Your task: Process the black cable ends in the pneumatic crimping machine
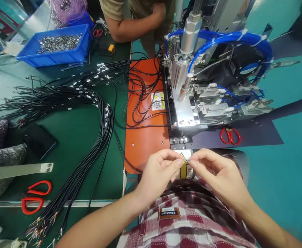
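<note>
My left hand [163, 168] is closed in a pinch, thumb against fingertips, in front of the machine. Facing it, my right hand [213, 168] pinches too, and the fingertips of both hands nearly meet. Between them shows a tiny, shiny piece [186, 160], too small to name. One black cable [126, 158] runs over the orange plate [143, 148] toward my left wrist, where it goes out of sight. Just beyond my fingers is the bench machine [184, 113], with metal cylinders and blue air tubes. A yellow and white label [183, 172] lies partly behind my hands.
A large bundle of black cables [101, 120] with white tags covers the green table. Red-handled scissors [37, 196] lie at left, and more red-handled scissors [230, 136] by the machine. A blue bin [58, 44] holds small metal parts. Another person's arm [138, 26] is across the table.
</note>
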A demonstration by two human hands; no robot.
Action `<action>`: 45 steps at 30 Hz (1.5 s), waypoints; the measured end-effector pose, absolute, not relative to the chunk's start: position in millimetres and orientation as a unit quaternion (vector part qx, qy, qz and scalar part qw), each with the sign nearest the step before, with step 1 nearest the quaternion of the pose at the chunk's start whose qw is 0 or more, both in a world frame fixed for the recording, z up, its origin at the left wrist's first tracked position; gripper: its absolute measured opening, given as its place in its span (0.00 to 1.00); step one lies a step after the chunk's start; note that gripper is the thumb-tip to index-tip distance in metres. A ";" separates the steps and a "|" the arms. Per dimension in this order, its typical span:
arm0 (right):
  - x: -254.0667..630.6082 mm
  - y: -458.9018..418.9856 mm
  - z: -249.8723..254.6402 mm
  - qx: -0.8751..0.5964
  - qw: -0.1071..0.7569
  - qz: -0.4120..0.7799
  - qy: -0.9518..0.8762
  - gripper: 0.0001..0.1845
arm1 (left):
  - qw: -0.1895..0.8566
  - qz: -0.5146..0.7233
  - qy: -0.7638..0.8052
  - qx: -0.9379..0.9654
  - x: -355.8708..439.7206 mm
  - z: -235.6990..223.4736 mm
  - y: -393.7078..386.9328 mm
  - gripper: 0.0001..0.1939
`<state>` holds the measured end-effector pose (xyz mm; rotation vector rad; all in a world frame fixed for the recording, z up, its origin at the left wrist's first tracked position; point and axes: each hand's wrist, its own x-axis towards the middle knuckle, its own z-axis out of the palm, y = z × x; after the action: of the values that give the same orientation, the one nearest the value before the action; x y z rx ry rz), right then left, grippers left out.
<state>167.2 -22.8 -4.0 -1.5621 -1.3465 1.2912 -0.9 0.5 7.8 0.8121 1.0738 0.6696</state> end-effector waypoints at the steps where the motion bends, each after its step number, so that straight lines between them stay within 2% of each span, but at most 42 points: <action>1: 167.5 -22.6 -3.7 -0.605 0.343 0.513 -0.503 0.08 | 0.731 0.304 0.487 0.369 -1.1 7.8 0.4 0.08; 7: 164.7 -23.2 -4.3 -0.592 0.349 0.593 -0.419 0.11 | 0.731 0.304 0.489 0.366 -1.0 8.9 0.7 0.09; 9: 161.6 -25.7 -5.5 -0.584 0.357 0.588 -0.432 0.10 | 0.732 0.305 0.489 0.364 -0.3 9.4 0.6 0.09; 13: 158.3 -31.1 -6.6 -0.555 0.399 0.411 -0.603 0.05 | 0.723 0.301 0.500 0.369 2.6 9.8 -1.2 0.08; 15: 160.4 -30.6 -3.9 -0.529 0.376 0.305 -0.697 0.05 | 0.709 0.304 0.506 0.385 3.8 9.9 -2.7 0.07; 17: 164.7 -26.8 1.4 -0.522 0.331 0.275 -0.737 0.05 | 0.697 0.308 0.508 0.401 4.2 10.5 -3.8 0.06; 21: 173.2 -14.8 10.6 -0.547 0.270 0.442 -0.658 0.09 | 0.710 0.297 0.498 0.399 2.6 12.4 -3.0 0.06; 25: 173.0 -7.2 9.9 -0.543 0.269 0.547 -0.578 0.12 | 0.721 0.295 0.495 0.385 1.0 11.9 -0.5 0.07; 30: 166.9 -6.3 5.7 -0.541 0.309 0.568 -0.537 0.12 | 0.724 0.311 0.514 0.340 1.1 6.1 0.6 0.08; 36: 162.0 -12.3 0.8 -0.579 0.325 0.520 -0.537 0.08 | 0.739 0.348 0.497 0.293 2.2 3.6 2.6 0.07; 45: 156.6 -11.8 -0.8 -0.553 0.335 0.561 -0.517 0.12 | 0.752 0.331 0.494 0.283 1.3 5.3 2.9 0.07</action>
<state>156.6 -11.8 -0.8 -1.4421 -1.3494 1.4626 1.3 2.9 5.3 0.6188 1.0787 0.7223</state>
